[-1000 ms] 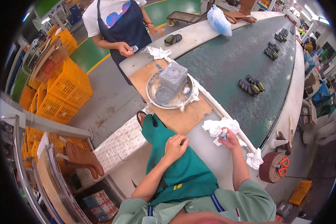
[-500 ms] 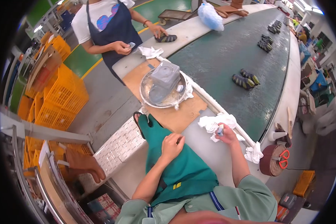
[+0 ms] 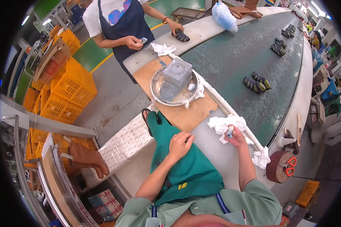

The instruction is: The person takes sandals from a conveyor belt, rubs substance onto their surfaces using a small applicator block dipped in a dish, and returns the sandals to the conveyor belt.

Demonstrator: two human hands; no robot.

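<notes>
My left hand point(image 3: 181, 145) lies over the green apron point(image 3: 189, 170), its back up and its fingers curled under, so whatever they might hold is hidden. In my right hand point(image 3: 236, 137) a small blue-and-white wad point(image 3: 230, 131) is pinched between thumb and fingers, just beside a crumpled white cloth point(image 3: 225, 123) on the table edge. Beyond the hands stands a round metal bowl point(image 3: 155, 96) with a clear plastic container point(image 3: 177, 72) in it, on a brown cardboard sheet point(image 3: 191, 117).
Dark strappy shoes point(image 3: 257, 83) lie on the green conveyor belt point(image 3: 223, 60). Opposite, a co-worker's hand point(image 3: 174, 26) touches another shoe point(image 3: 181, 36); their other hand holds a small wad. A maroon roll point(image 3: 276, 166) with orange-handled scissors point(image 3: 291, 166) stands right. Yellow crates point(image 3: 70, 83) are stacked left.
The whole view has shifted, so things appear a little farther right and lower. The shoe pair on the belt has moved little, if at all. Both my hands keep much the same pose.
</notes>
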